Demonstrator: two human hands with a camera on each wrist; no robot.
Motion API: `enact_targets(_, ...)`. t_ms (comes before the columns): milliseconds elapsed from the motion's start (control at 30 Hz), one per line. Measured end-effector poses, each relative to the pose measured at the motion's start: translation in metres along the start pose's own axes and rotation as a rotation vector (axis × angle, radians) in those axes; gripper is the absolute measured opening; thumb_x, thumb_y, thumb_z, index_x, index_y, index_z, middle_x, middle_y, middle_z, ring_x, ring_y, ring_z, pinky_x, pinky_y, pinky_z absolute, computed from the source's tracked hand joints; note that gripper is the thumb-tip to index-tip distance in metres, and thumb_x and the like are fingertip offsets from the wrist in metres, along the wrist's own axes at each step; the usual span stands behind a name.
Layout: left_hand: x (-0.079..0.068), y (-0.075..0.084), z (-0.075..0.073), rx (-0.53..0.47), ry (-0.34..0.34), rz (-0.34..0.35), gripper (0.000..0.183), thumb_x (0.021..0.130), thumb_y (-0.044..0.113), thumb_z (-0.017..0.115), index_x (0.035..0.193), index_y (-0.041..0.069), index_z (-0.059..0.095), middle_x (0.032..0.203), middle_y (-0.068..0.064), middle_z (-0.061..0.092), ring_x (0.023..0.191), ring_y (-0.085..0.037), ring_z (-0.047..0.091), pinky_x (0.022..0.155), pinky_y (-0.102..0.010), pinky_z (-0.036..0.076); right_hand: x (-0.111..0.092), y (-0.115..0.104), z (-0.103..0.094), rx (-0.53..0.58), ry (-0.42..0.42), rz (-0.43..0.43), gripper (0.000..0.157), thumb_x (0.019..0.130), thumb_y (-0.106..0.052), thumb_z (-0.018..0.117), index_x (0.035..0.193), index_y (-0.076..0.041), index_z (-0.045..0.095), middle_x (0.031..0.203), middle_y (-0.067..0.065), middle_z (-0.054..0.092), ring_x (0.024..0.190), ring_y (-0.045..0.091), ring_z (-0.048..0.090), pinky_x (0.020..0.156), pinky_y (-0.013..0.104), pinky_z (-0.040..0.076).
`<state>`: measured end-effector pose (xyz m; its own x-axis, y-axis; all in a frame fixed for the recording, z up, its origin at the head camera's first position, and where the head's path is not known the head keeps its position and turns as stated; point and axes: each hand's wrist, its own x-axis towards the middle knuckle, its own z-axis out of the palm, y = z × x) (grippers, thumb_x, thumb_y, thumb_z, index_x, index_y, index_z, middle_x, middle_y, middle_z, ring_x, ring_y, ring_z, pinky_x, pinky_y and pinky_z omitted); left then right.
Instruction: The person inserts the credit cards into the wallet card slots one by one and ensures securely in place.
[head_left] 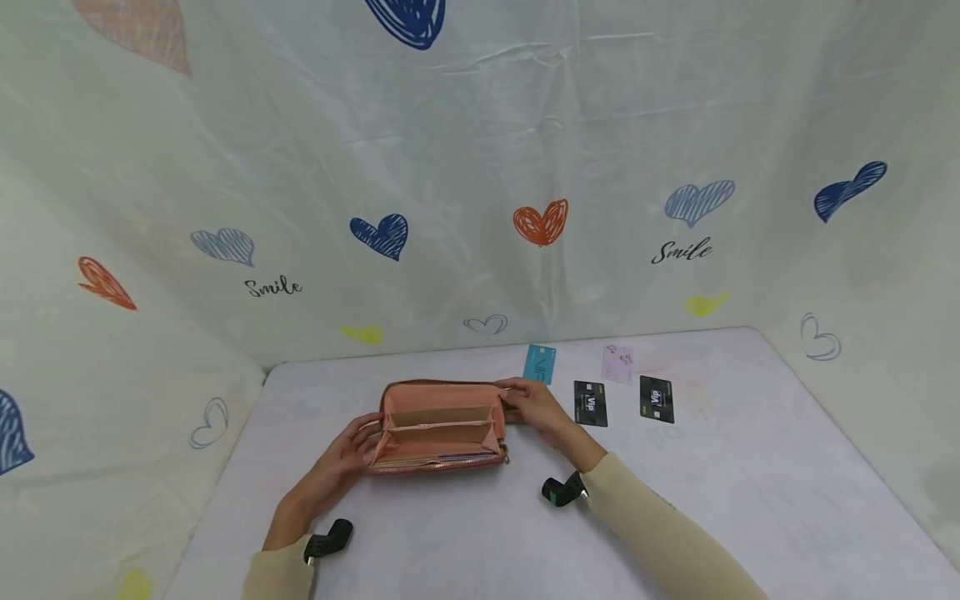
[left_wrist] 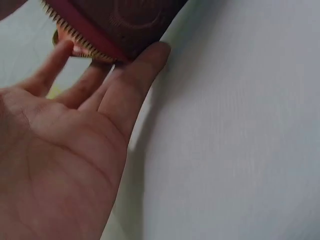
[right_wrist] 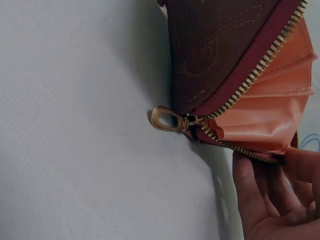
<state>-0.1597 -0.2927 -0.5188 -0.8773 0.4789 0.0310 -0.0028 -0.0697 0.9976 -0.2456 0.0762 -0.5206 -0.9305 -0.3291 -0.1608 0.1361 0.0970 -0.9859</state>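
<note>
An unzipped long wallet [head_left: 441, 421] lies spread on the table, its salmon lining and divider pockets facing up. Brown embossed leather and a gold-toothed zipper edge its outside. My left hand [head_left: 347, 454] holds the wallet's left end, with fingertips on both sides of the zipper edge in the left wrist view. At the far right corner, my right hand [head_left: 536, 407] pinches the edge between thumb and fingers. A brass zipper pull [right_wrist: 166, 119] hangs at the near right corner. Thin card-like edges [head_left: 468, 457] show in the wallet's near side.
Right of the wallet lie a blue VIP card [head_left: 539, 364], a pink card [head_left: 617, 364] and two black Vip cards, one nearer [head_left: 590, 403] and one farther right [head_left: 657, 399]. A white table [head_left: 720, 500] meets a heart-printed cloth [head_left: 450, 150] behind.
</note>
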Motion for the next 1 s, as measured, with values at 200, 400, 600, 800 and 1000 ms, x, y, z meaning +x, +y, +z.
enact_targets(200, -0.003, -0.008, -0.011, 0.022, -0.037, 0.003, 0.073, 0.104, -0.003, 0.056, 0.167, 0.006, 0.02, 0.151, 0.012, 0.05, 0.137, -0.001, 0.053, 0.105, -0.024, 0.049, -0.001, -0.001, 0.002, -0.002, -0.038, -0.02, 0.037, 0.111, -0.007, 0.049, 0.143, 0.01, 0.058, 0.13, 0.027, 0.07, 0.112, 0.029, 0.074, 0.094, 0.041, 0.06)
enact_targets(400, -0.003, -0.011, -0.023, 0.024, -0.084, 0.003, 0.081, 0.101, -0.009, 0.058, 0.168, 0.001, 0.014, 0.153, 0.012, 0.05, 0.139, -0.002, 0.052, 0.107, -0.024, 0.048, -0.006, -0.004, 0.004, -0.012, -0.017, 0.0, 0.036, 0.111, -0.01, 0.052, 0.142, 0.006, 0.061, 0.13, 0.024, 0.071, 0.112, 0.03, 0.075, 0.093, 0.04, 0.06)
enact_targets(600, -0.002, -0.012, -0.027, 0.021, -0.09, -0.019, 0.086, 0.098, -0.009, 0.062, 0.168, 0.002, 0.014, 0.153, 0.013, 0.05, 0.139, 0.0, 0.051, 0.108, -0.023, 0.047, -0.011, -0.007, 0.003, -0.053, -0.013, -0.014, 0.036, 0.11, -0.013, 0.056, 0.141, 0.004, 0.063, 0.131, 0.023, 0.071, 0.112, 0.031, 0.074, 0.094, 0.042, 0.06)
enact_targets(800, 0.003, -0.011, -0.026, 0.023, -0.092, -0.045, 0.09, 0.097, -0.007, 0.065, 0.169, 0.003, 0.012, 0.153, 0.011, 0.047, 0.139, 0.0, 0.052, 0.108, -0.023, 0.047, -0.021, -0.01, -0.007, -0.064, -0.033, -0.05, 0.037, 0.108, -0.013, 0.062, 0.14, 0.005, 0.062, 0.13, 0.024, 0.071, 0.115, 0.032, 0.073, 0.096, 0.044, 0.059)
enact_targets(1000, 0.004, -0.01, -0.025, 0.036, -0.075, -0.072, 0.094, 0.095, -0.007, 0.069, 0.169, 0.002, 0.01, 0.152, 0.01, 0.046, 0.135, 0.0, 0.053, 0.107, -0.022, 0.048, -0.031, -0.013, -0.024, -0.073, 0.021, -0.059, 0.041, 0.106, -0.007, 0.062, 0.143, 0.009, 0.057, 0.133, 0.026, 0.069, 0.12, 0.036, 0.07, 0.099, 0.042, 0.058)
